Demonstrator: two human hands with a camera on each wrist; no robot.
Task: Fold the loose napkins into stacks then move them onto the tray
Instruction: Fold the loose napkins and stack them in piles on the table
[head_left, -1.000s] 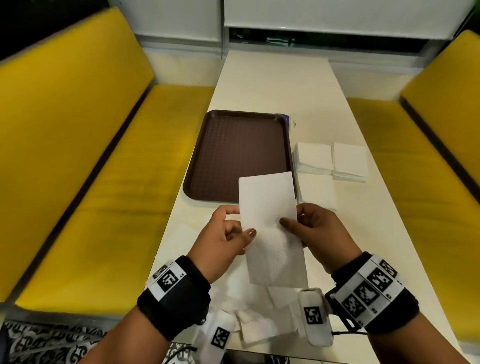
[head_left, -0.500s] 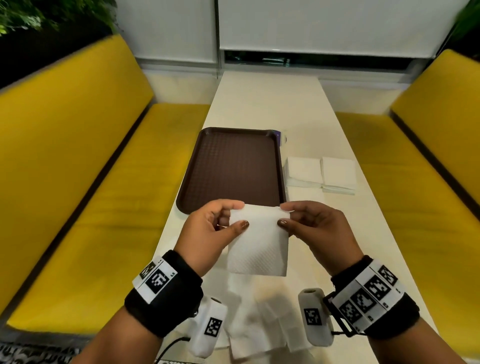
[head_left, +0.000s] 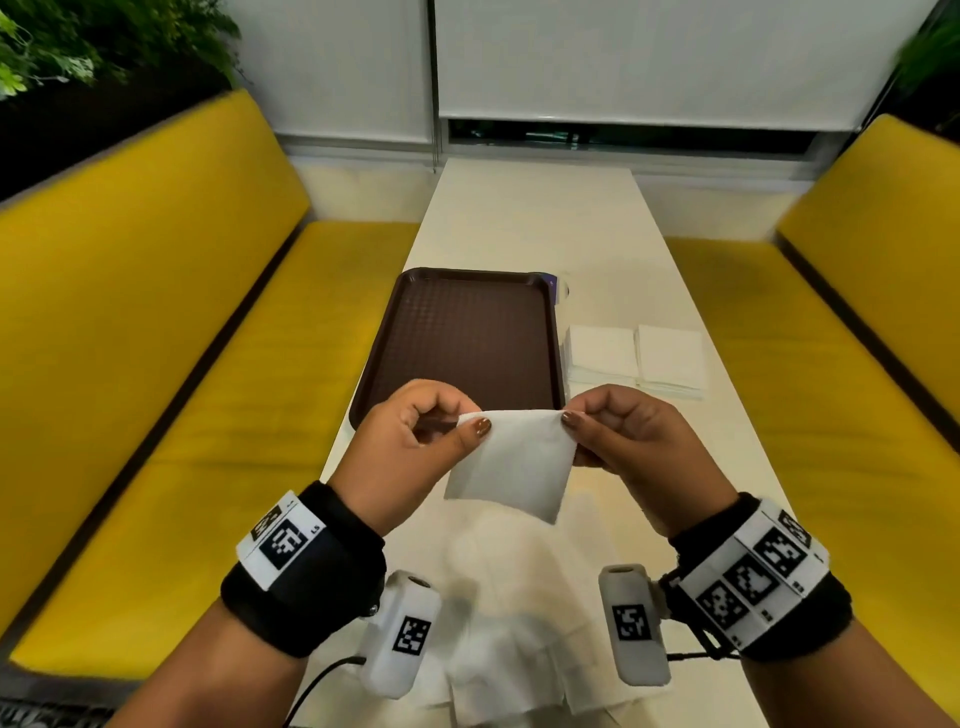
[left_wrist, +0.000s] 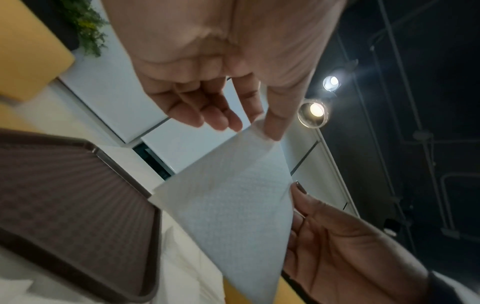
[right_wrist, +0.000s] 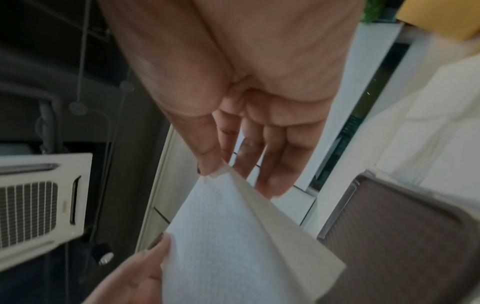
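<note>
A white napkin (head_left: 511, 457), folded into a small square, hangs in the air just in front of the tray. My left hand (head_left: 415, 441) pinches its top left corner between thumb and forefinger. My right hand (head_left: 623, 436) pinches the top right corner the same way. The left wrist view shows the napkin (left_wrist: 233, 216) hanging below my left thumb, and the right wrist view shows the napkin (right_wrist: 233, 236) with its doubled edge. The brown tray (head_left: 467, 338) lies bare on the white table (head_left: 545, 223). Two stacks of folded napkins (head_left: 636, 358) sit right of the tray.
Loose unfolded napkins (head_left: 498, 623) lie blurred on the table under my wrists. Yellow benches (head_left: 156, 338) run along both sides of the table. A window blind closes off the far end, with plants at the top left.
The long napkin has been folded in half into a square and lifted. Both hands rose and moved from its sides to its top corners.
</note>
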